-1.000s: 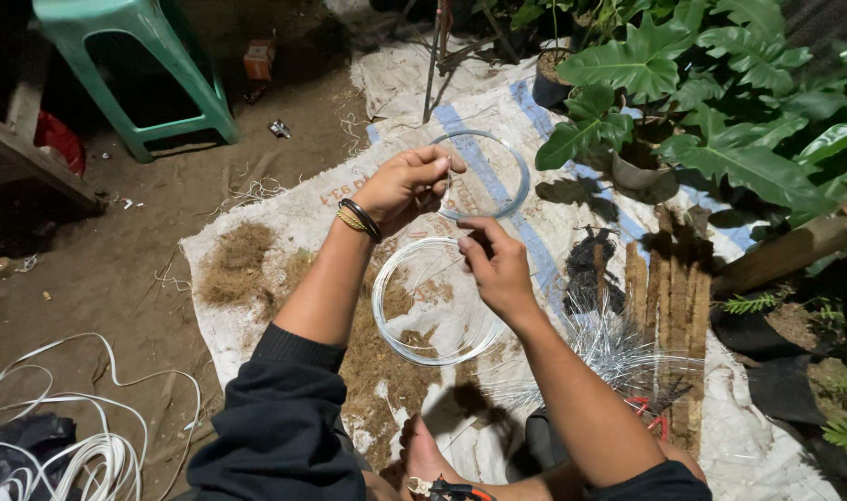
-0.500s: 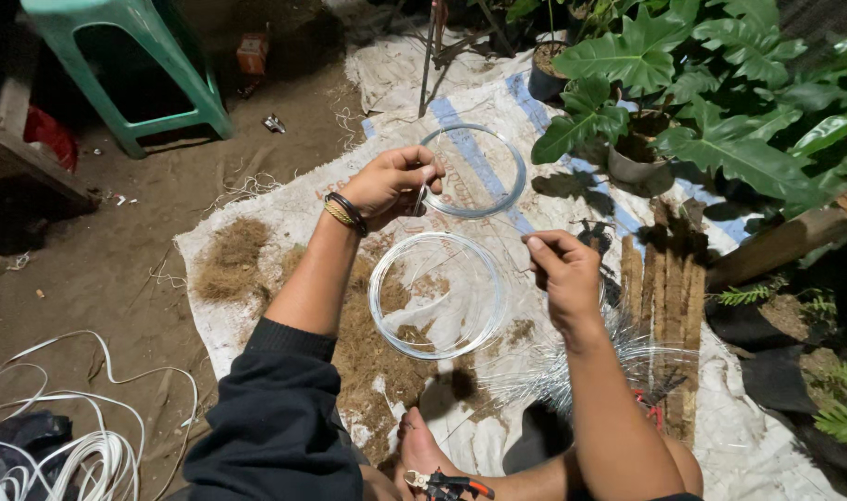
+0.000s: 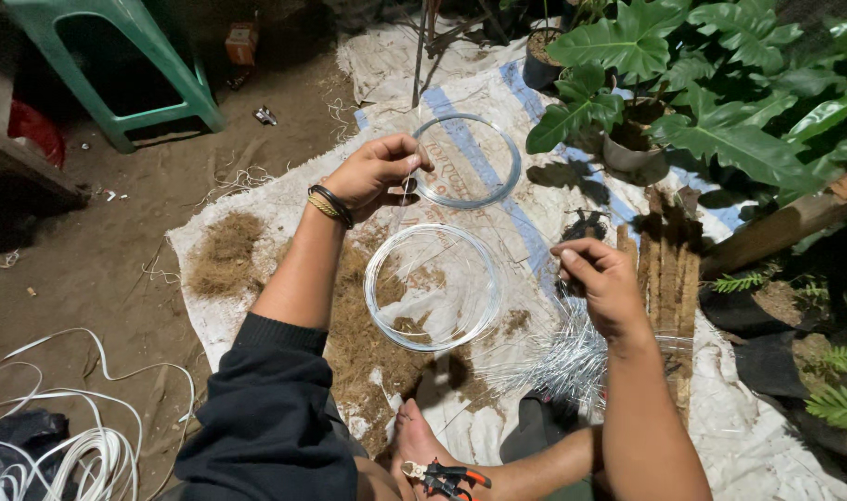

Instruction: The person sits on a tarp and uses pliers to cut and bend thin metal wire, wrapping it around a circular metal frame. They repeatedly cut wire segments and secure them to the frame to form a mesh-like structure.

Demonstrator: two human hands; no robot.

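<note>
My left hand (image 3: 372,172), with bracelets at the wrist, pinches the top of a silvery wire coil (image 3: 433,288) that hangs below it over the white sack cloth (image 3: 256,315). A second wire ring (image 3: 467,160) sits just beyond its fingers; I cannot tell whether the hand holds it too. To the right of the coil, my right hand (image 3: 600,288) is closed on a thin wire end, fingertips pinched. Beneath that hand lies a bundle of short cut wires (image 3: 572,362).
Red-handled pliers (image 3: 446,478) rest on my leg by my bare foot (image 3: 414,445). Brown fibre (image 3: 224,250) is scattered on the cloth. Dark fibre slabs (image 3: 665,269) and potted plants (image 3: 627,148) stand right. A green stool (image 3: 145,65) is far left, white cord (image 3: 71,445) near left.
My right hand has drawn away from the hanging coil to the right, pulling the wire end with it. The left hand has stayed roughly in place with the coil.
</note>
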